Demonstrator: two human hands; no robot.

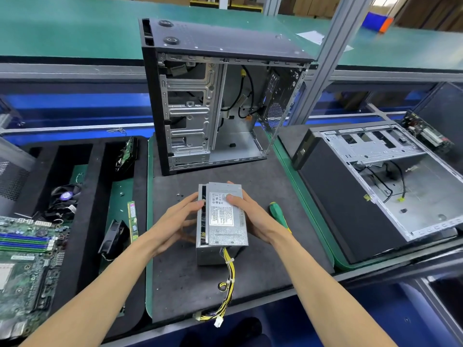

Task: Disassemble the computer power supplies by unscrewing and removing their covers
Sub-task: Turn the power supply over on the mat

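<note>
The power supply sits mid-mat, long axis running near to far, between both hands. The right hand curls over its labelled cover; the left hand rests its straight fingers against the left side, where a gap shows.

open mat flanks the psu; screwdriver lies right, upright case blocks behind.

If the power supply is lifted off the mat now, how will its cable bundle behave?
The cable bundle probably dangles floppily, since it trails loose over the mat's edge. The power supply itself looks rigid, likely heavy for its size, being a sheet-metal box.
</note>
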